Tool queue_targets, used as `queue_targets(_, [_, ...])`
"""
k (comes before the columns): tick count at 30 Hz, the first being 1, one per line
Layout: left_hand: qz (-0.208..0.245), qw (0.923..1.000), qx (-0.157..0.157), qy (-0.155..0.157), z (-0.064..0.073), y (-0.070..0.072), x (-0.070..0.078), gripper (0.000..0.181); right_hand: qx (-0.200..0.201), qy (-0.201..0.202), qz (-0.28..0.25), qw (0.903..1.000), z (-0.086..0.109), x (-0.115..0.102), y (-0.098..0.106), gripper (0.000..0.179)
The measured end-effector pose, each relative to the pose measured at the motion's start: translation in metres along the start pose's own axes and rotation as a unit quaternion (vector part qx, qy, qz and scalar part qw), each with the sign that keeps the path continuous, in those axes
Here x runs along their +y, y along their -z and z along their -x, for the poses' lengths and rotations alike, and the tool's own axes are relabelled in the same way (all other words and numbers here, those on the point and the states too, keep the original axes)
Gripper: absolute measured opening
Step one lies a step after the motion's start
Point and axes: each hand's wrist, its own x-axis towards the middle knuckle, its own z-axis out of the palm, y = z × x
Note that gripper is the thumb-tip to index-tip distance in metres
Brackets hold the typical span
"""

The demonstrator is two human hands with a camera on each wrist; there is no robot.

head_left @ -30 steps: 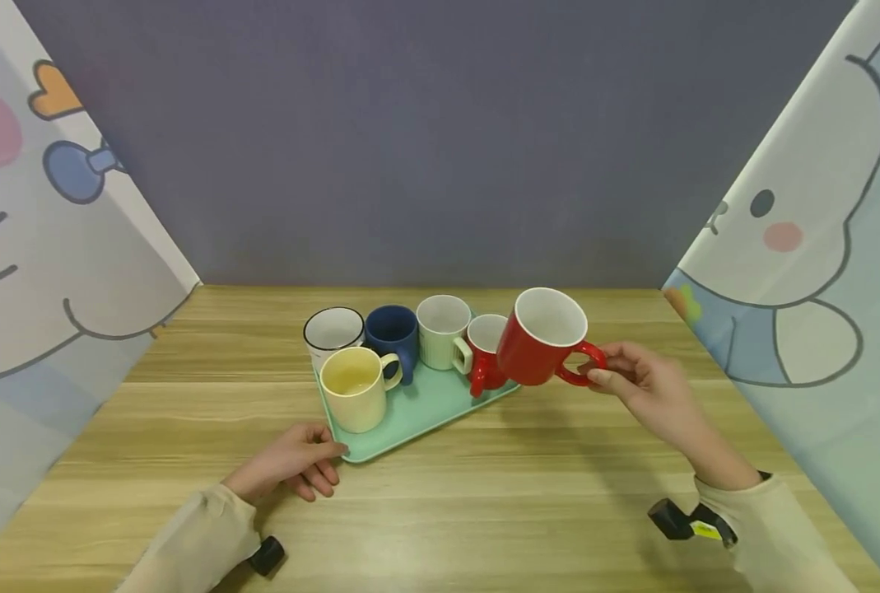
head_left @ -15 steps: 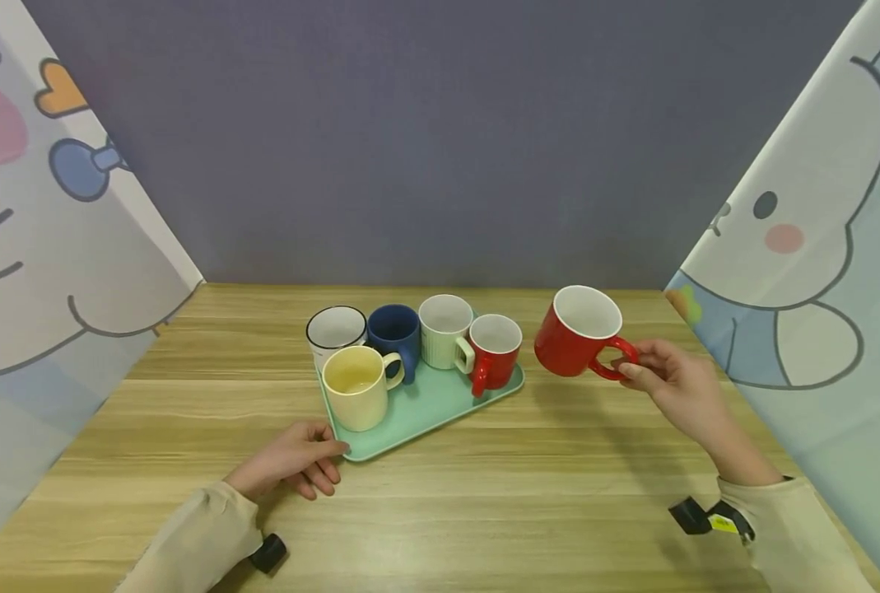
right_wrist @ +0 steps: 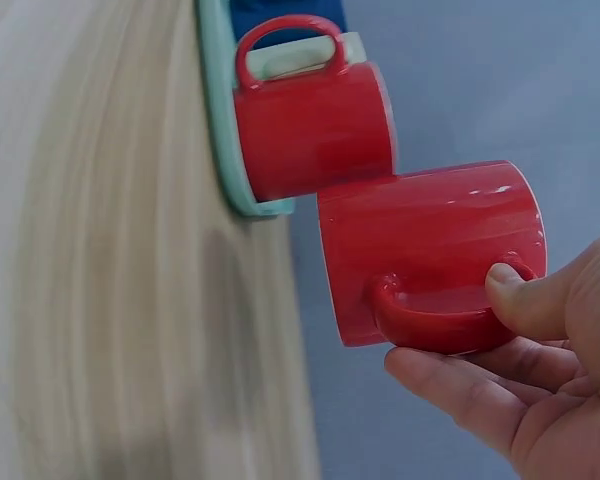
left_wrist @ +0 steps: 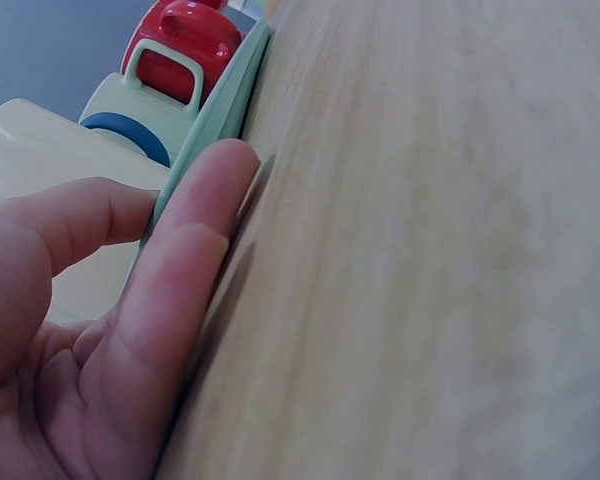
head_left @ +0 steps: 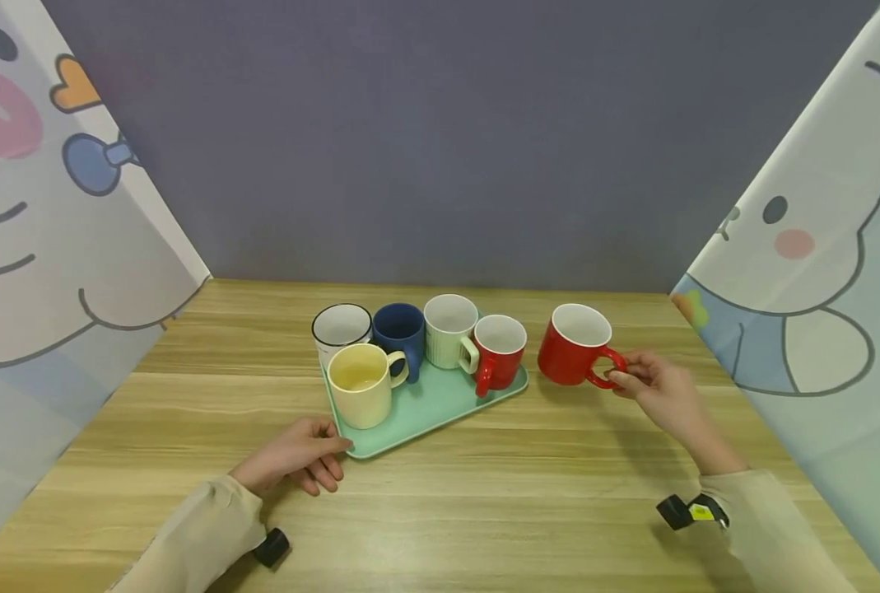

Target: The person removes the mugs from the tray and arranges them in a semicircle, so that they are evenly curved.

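Note:
My right hand pinches the handle of a red mug, white inside, to the right of the tray. In the right wrist view, this mug hangs a little above the wood. My left hand holds the near left corner of a mint green tray, thumb on its rim and fingers along the outside. On the tray stand a cream yellow mug, a white mug with a dark rim, a navy mug, a pale green mug and a smaller red mug.
The tray lies at an angle on a wooden table. A grey panel closes off the back. Cartoon-printed panels stand at the left and right.
My right hand has carried the red mug rightward away from the smaller red mug, then lowered it toward the table. My left hand keeps its place at the tray corner.

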Motion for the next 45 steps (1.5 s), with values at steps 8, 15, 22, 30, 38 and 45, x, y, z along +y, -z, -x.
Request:
queue_targets(8, [0.003,1.0,0.0,0.001,0.0,0.0,0.001,0.025,-0.01,-0.021,-0.008,0.9997,-0.009,0.017,-0.009,0.023])
queue_targets(15, [0.004,1.0,0.0,0.0,0.0,0.0,0.0,0.025,-0.021,-0.033,0.005,0.9992,-0.012,0.027,-0.013,0.025])
queue_targets(22, [0.007,1.0,-0.004,-0.001,0.0,-0.001,-0.001,0.025,-0.026,-0.031,0.025,0.9989,-0.014,0.036,-0.015,0.025])
queue_targets(30, [0.009,0.9999,-0.006,-0.002,-0.001,0.0,-0.001,0.025,-0.034,0.002,0.042,0.9986,-0.017,0.043,-0.014,0.022])
queue_targets(38, [0.002,1.0,0.002,-0.005,-0.001,0.001,0.002,0.023,-0.048,0.025,0.09,0.9945,-0.027,0.046,-0.012,0.024])
queue_targets(45, [0.004,1.0,0.001,-0.001,-0.002,0.0,0.0,0.024,-0.063,0.005,0.077,0.9951,-0.029,0.048,-0.008,0.026])
